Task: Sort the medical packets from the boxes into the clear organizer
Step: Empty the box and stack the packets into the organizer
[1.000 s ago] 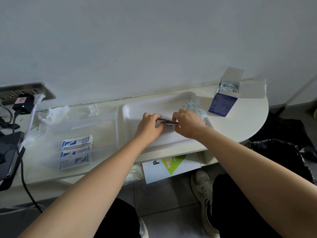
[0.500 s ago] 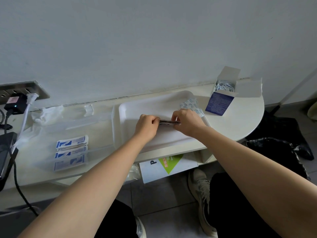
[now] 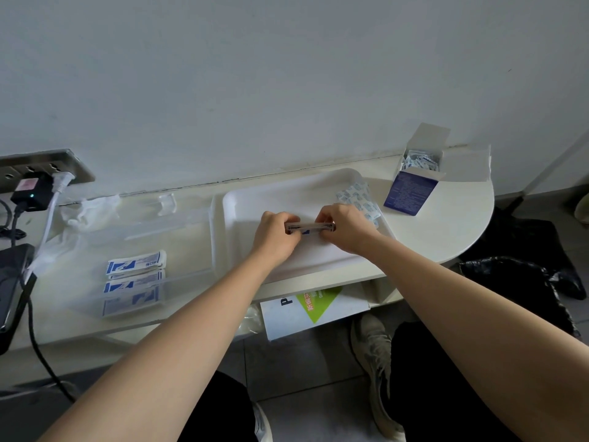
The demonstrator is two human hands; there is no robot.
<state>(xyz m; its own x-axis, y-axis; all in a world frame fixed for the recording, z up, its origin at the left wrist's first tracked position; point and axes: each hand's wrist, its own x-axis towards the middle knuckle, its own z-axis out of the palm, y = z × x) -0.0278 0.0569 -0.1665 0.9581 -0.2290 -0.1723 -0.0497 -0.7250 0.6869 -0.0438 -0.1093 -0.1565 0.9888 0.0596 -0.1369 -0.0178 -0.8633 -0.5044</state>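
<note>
Packets [image 3: 309, 227] held askew a second ago are now squared into 1 level stack, pinched at its ends by the left hand [image 3: 275, 232] and right hand [image 3: 345, 229] above the white tray [image 3: 271, 196] at centre frame, seemingly ready for the clear organizer [image 3: 165, 223] at left.

A: Surface inspected?
B: A white table [image 3: 446, 231], rounded at its right end, is set against the wall [image 3: 287, 74].
A: Items borne directly?
B: A white tray [image 3: 280, 196] is recorded at centre. A clear organizer [image 3: 178, 247] is noted just beside it, leftward. An open blue box [image 3: 409, 194] is noted near the right end, and crumpled plastic [image 3: 90, 210] by the wall.
</note>
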